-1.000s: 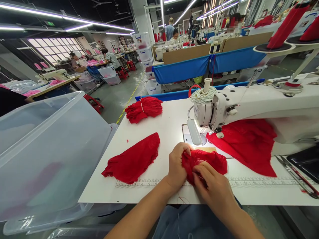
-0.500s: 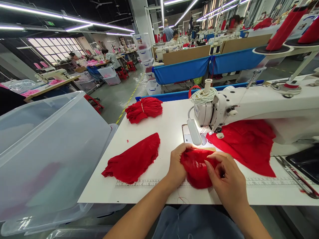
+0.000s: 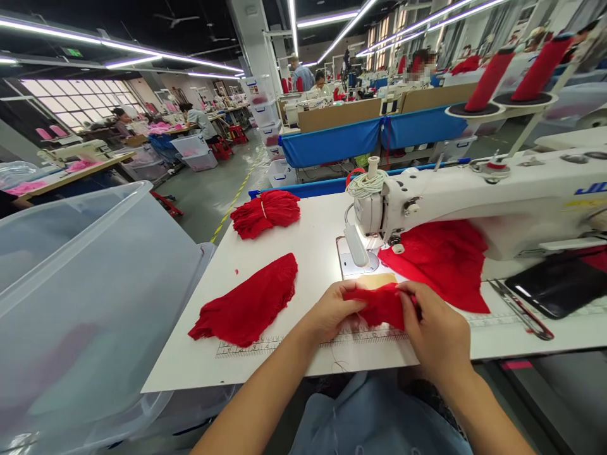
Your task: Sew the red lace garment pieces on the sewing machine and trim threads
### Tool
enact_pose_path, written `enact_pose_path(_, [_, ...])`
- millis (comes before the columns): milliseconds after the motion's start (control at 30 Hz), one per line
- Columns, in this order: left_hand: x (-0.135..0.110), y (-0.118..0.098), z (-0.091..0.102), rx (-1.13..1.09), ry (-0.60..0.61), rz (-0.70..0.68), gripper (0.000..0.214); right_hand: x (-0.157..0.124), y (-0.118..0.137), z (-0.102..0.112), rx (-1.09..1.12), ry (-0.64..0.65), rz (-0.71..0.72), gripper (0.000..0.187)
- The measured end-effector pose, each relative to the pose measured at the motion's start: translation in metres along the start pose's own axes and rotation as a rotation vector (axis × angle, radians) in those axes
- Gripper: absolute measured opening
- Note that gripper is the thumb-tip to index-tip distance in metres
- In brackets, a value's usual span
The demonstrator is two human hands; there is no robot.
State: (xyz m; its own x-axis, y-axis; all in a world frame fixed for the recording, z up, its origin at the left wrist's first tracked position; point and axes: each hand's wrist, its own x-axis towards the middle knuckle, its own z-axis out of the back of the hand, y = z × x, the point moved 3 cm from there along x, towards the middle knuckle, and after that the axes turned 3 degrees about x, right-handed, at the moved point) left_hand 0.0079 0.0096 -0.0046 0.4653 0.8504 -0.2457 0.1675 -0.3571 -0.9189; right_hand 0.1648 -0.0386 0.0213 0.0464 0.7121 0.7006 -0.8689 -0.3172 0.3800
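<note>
Pinching a crumpled, frilly-edged red cloth [image 3: 383, 306]

White tabletop [image 3: 313, 253]; on it: tied red bundle [image 3: 272, 213]; loose red cloth [image 3: 246, 300]; sewing machine [image 3: 446, 193]; phone [image 3: 552, 284]; tweezers [image 3: 523, 308]

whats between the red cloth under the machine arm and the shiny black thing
A slim metal tool, perhaps tweezers, lies between the red cloth and the black object; the head view shows it.

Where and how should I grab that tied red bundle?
Grip the red bundle around its middle, probably at the pale band, since the ends fan out loosely. Come from above, perhaps with the left hand, the nearer one: the bundle lies on the table, its top uncovered.
</note>
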Motion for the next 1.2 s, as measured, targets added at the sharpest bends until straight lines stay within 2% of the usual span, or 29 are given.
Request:
enact_pose_path(67, [-0.007, 0.001, -0.002, -0.128, 0.129, 0.116, 0.037, -0.001, -0.003, 0.001, 0.047, 0.004, 0.000, 0.019])
enact_pose_path(200, [-0.011, 0.000, -0.002, -0.325, 0.193, 0.116, 0.042, -0.011, -0.005, 0.006, 0.155, 0.029, -0.010, 0.017])
enact_pose_path(267, [-0.006, 0.000, -0.002, -0.419, 0.131, 0.110, 0.037, -0.017, -0.014, 0.012, 0.187, -0.059, -0.116, 0.016])
enact_pose_path(333, [0.000, 0.000, 0.000, -0.522, -0.027, 0.101, 0.022, -0.024, -0.028, 0.016, 0.220, -0.170, -0.289, 0.018])
enact_pose_path(400, [0.005, 0.000, 0.003, -0.602, -0.203, 0.113, 0.008, -0.031, -0.043, 0.015, 0.237, -0.198, -0.398, 0.020])
enact_pose_path(500, [0.008, -0.003, 0.005, -0.642, -0.333, 0.126, 0.012, -0.037, -0.055, 0.008, 0.206, -0.102, -0.377, 0.024])
enact_pose_path(667, [0.005, -0.010, 0.003, -0.621, -0.320, 0.105, 0.015, -0.043, -0.062, 0.011, 0.173, 0.043, -0.287, 0.031])
enact_pose_path(767, [0.003, -0.013, 0.000, -0.601, -0.304, 0.107, 0.016, -0.037, -0.079, 0.028, 0.156, 0.049, -0.274, 0.033])
enact_pose_path(867, [0.003, -0.013, 0.000, -0.572, -0.305, 0.110, 0.015, -0.018, -0.109, 0.058, 0.117, 0.034, -0.309, 0.036])
enact_pose_path(1000, [0.006, -0.010, 0.004, -0.538, -0.280, 0.099, 0.013, 0.009, -0.141, 0.097, 0.073, 0.153, -0.365, 0.042])
enact_pose_path(1133, [0.009, -0.004, 0.006, -0.494, -0.175, 0.064, 0.007, 0.028, -0.162, 0.122, -0.071, 0.258, -0.364, 0.040])
enact_pose_path(1200, [0.009, -0.003, 0.005, -0.459, -0.103, 0.051, 0.012, 0.039, -0.176, 0.131, -0.204, 0.271, -0.377, 0.035])
